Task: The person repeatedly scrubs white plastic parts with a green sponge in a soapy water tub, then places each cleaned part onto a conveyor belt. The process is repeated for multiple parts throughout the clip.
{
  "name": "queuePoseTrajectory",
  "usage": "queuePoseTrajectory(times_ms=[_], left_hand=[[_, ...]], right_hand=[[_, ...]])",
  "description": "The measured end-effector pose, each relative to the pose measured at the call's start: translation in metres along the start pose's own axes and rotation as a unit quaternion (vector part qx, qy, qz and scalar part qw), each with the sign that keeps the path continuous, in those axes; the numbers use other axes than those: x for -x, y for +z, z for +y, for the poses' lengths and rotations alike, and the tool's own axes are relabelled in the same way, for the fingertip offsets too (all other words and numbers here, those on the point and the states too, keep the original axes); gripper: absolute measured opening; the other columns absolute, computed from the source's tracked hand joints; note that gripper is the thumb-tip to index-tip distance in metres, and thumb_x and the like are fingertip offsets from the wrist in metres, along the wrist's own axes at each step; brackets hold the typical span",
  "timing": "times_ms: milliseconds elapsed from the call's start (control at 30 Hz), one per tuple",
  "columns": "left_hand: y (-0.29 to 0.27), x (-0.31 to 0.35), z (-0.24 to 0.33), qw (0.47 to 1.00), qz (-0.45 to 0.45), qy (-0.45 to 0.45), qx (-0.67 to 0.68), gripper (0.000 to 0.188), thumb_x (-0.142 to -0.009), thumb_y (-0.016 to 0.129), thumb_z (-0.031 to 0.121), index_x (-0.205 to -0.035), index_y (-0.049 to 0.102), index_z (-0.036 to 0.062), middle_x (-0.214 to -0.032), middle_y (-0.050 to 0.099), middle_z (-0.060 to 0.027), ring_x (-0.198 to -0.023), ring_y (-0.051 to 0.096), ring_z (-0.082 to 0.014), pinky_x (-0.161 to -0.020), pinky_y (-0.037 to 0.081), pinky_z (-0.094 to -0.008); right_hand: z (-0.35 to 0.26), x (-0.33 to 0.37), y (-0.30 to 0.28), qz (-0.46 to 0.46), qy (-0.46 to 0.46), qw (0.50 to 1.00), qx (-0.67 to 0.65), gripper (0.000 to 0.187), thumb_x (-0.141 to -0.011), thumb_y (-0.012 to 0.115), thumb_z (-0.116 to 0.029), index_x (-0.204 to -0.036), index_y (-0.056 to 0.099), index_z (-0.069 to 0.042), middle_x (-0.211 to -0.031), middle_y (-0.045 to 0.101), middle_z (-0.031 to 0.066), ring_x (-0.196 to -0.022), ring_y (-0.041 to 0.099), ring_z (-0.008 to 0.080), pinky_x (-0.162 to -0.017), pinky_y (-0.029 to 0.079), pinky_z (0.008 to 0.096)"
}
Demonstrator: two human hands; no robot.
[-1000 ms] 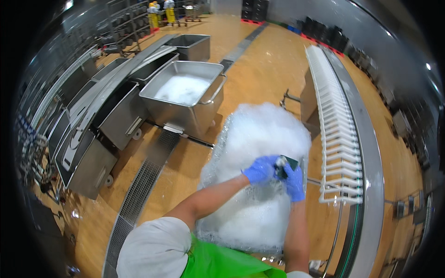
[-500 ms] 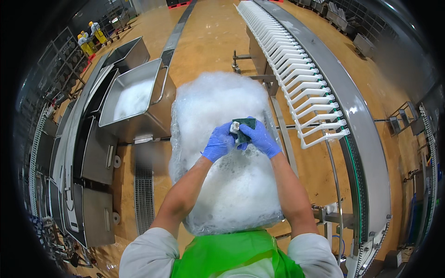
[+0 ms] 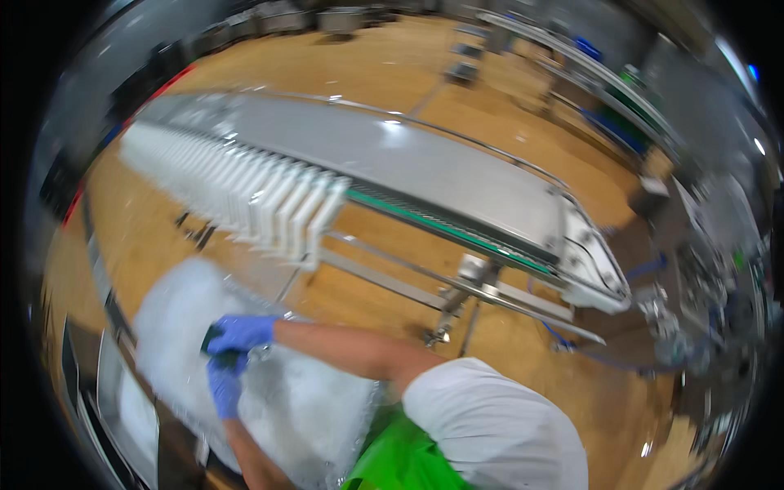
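Both my hands, in blue-violet gloves, are together over a plastic-lined tub [image 3: 371,408] full of white foam [image 3: 175,302]. My right hand [image 3: 247,332] is closed on a dark green scouring pad [image 3: 211,337]. My left hand [image 3: 224,387] comes up from below, its fingers closed against the same pad. Any smaller thing inside the pad is hidden by fingers and blur.
Beyond the tub runs a long conveyor [image 3: 441,175] with a row of white angled bars [image 3: 286,212] along its near side. A metal bin [image 3: 122,400] holding foam stands at the lower left. Machinery [image 3: 702,278] with hoses is at the right.
The view has swung to the right, putting the tub and hands at lower left. The hands stay together on the pad; the small white piece seen between them earlier no longer shows.
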State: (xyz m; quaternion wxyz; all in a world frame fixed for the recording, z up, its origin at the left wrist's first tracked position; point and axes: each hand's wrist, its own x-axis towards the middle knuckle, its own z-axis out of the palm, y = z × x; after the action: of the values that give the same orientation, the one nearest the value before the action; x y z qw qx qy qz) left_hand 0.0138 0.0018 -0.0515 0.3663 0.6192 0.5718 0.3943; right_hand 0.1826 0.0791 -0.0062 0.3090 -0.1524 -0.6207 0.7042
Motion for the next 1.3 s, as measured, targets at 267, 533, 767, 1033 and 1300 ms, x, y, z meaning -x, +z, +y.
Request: queuePoseTrajectory(times_ms=[267, 533, 767, 1033, 1300], left_hand=[[0.027, -0.031, -0.033, 0.998, 0.007, -0.053, -0.025, 0.033, -0.086, 0.068, 0.011, -0.112, 0.052, -0.0028, -0.103, 0.06, -0.0085, -0.089, 0.056, -0.0147, -0.082, 0.048, -0.0294], [0.022, -0.03, -0.08, 0.967, -0.007, -0.042, 0.251, 0.036, -0.085, 0.07, 0.006, -0.114, 0.05, -0.0006, -0.103, 0.059, -0.0048, -0.091, 0.055, -0.0153, -0.083, 0.048, -0.0317], [0.018, -0.028, -0.062, 0.973, 0.019, -0.062, 0.22, 0.033, -0.085, 0.072, 0.014, -0.107, 0.055, -0.0029, -0.095, 0.062, -0.0064, -0.086, 0.055, -0.0138, -0.079, 0.048, -0.0317], [0.013, -0.029, -0.05, 0.986, 0.055, 0.039, -0.155, 0.021, -0.086, 0.067, 0.01, -0.1, 0.056, -0.0019, -0.088, 0.058, -0.0025, -0.08, 0.051, -0.0113, -0.073, 0.046, -0.0277], [0.026, -0.018, 0.034, 0.999, -0.027, -0.013, 0.024, 0.022, -0.082, 0.069, 0.009, -0.099, 0.063, -0.003, -0.087, 0.066, -0.0067, -0.076, 0.057, -0.0127, -0.069, 0.048, -0.0291]], right_hand=[[0.008, 0.019, -0.032, 0.117, 0.086, 0.988, -0.044, 0.028, -0.085, 0.065, -0.028, -0.082, 0.067, 0.0, -0.069, 0.064, 0.004, -0.058, 0.055, 0.011, -0.056, 0.048, 0.0283], [0.013, 0.015, -0.024, 0.131, 0.079, 0.981, -0.12, 0.025, -0.085, 0.067, -0.024, -0.081, 0.067, 0.001, -0.066, 0.06, 0.002, -0.062, 0.055, 0.0112, -0.059, 0.047, 0.0298], [0.007, 0.01, -0.022, 0.154, 0.099, 0.982, -0.035, 0.026, -0.085, 0.067, -0.025, -0.082, 0.068, 0.0, -0.068, 0.062, 0.0025, -0.063, 0.054, 0.011, -0.061, 0.048, 0.0304], [0.01, 0.012, -0.03, 0.046, 0.074, 0.981, -0.173, 0.024, -0.086, 0.066, -0.021, -0.084, 0.066, 0.003, -0.069, 0.065, 0.013, -0.056, 0.063, 0.0211, -0.053, 0.055, 0.0347], [0.011, 0.01, -0.032, 0.059, 0.059, 0.993, -0.077, 0.024, -0.086, 0.062, -0.021, -0.085, 0.067, 0.002, -0.073, 0.065, 0.0067, -0.064, 0.061, 0.015, -0.059, 0.053, 0.0322]])
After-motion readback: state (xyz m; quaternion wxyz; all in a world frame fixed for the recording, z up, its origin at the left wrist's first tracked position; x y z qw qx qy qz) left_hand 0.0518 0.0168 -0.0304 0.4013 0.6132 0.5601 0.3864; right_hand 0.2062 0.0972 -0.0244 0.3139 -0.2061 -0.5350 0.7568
